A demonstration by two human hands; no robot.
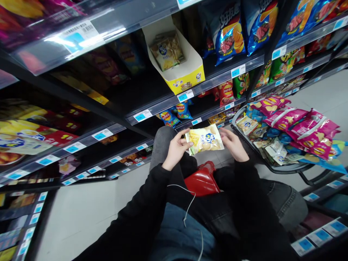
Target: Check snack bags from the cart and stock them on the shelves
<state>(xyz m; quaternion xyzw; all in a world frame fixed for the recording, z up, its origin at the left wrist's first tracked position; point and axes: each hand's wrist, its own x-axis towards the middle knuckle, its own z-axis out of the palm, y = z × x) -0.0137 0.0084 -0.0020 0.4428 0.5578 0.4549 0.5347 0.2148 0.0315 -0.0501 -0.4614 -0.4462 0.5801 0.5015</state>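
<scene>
A small pale-yellow snack bag (206, 140) with a blue logo lies lengthwise between my hands, above my lap. My left hand (176, 149) grips its left end, thumb on the front face. At the opposite end, the fingers of my right hand (234, 145) close on the edge of the bag. Up on the shelf, a white and yellow display carton (187, 80) holds several similar bags (167, 52). Below and behind the held bag, a shiny red plastic object (203, 179) shows between my legs.
To the right stands a basket (262, 159) heaped with pink chip bags (312, 127), blue bags and small packets. Shelves with price tags (185, 95) run along the front and left. Large blue chip bags (230, 30) stand right of the carton. Pale floor (89, 210) shows lower left.
</scene>
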